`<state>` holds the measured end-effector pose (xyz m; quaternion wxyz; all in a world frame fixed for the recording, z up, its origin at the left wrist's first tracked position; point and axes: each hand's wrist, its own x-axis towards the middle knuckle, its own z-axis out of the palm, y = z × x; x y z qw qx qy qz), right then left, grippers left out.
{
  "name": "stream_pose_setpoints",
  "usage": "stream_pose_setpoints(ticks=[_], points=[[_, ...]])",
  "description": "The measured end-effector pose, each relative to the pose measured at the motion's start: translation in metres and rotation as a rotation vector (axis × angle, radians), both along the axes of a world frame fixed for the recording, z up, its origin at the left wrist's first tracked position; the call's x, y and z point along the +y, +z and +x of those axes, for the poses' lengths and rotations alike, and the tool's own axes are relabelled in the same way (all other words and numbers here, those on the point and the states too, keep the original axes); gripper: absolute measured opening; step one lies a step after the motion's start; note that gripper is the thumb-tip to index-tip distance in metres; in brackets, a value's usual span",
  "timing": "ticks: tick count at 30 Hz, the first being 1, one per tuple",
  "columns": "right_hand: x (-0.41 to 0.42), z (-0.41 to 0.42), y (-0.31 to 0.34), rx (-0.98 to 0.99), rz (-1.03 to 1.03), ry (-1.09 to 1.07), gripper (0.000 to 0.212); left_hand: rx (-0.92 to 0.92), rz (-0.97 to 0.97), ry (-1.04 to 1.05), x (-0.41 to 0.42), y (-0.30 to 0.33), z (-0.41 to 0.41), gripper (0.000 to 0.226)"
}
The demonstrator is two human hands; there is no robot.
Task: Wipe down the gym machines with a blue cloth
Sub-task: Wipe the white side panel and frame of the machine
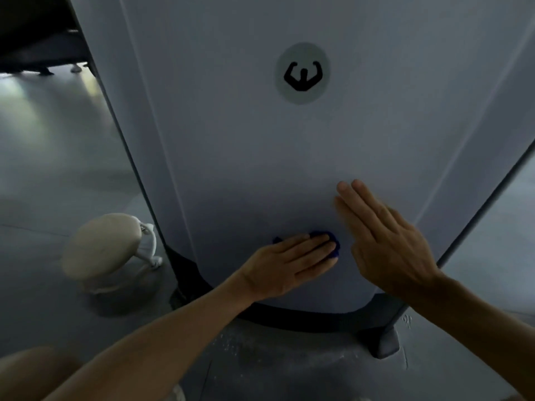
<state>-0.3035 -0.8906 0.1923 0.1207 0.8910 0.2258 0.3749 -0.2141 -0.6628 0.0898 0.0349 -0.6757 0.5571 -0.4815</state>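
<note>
head view looks down, close up.

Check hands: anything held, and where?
Left hand presses the blue cloth flat against the machine panel, fingers on top. Right hand holds nothing.

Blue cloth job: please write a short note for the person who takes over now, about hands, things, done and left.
Left hand: flat, straight fingers pressing the blue cloth low on the grey machine panel.
Right hand: flat on the panel beside it, holding nothing.
Done: cannot tell; no wipe marks show.
Left: probably the panel above, up to the round logo sticker, then the black base trim.
</note>
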Motion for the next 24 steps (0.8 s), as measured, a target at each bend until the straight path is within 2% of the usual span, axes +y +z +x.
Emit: stream_pose_setpoints(ticks=[4,6,9,11,13,16,18,20,21,22,24], points=[[0.002,0.005,-0.006,0.004,-0.043,0.048,0.066,0.044,-0.124,0.05,0.017,0.008,-0.003,0.05],[0.008,0.008,-0.001,-0.018,-0.044,0.068,0.066,0.097,-0.259,0.124,0.041,0.008,0.001,0.05],[0.023,0.016,0.003,-0.024,-0.074,0.086,0.07,0.221,-0.585,0.317,0.076,-0.004,0.006,0.055],[0.032,0.02,0.004,-0.011,-0.076,0.091,0.073,0.445,-0.889,0.465,0.085,-0.014,0.006,0.07],[0.037,0.021,0.004,0.0,-0.073,0.091,0.077,0.688,-1.189,0.514,0.072,-0.01,0.0,0.079],[0.035,0.018,0.01,-0.014,-0.079,0.102,0.071,0.751,-1.399,0.52,0.024,0.012,-0.01,0.076],[0.029,0.013,0.018,-0.028,-0.06,0.072,0.067,0.709,-1.37,0.47,-0.006,0.019,-0.019,0.074],[0.021,0.008,0.029,-0.024,-0.048,0.014,0.068,0.747,-1.212,0.372,-0.03,0.02,-0.034,0.063],[0.017,0.006,0.034,-0.015,-0.054,-0.014,0.071,0.747,-1.066,0.305,-0.039,0.019,-0.04,0.055],[0.014,0.005,0.037,-0.006,-0.064,-0.033,0.073,0.667,-0.889,0.231,-0.048,0.019,-0.045,0.052],[0.013,0.002,0.04,0.016,-0.076,-0.055,0.077,0.474,-0.572,0.086,-0.059,0.013,-0.045,0.059]])
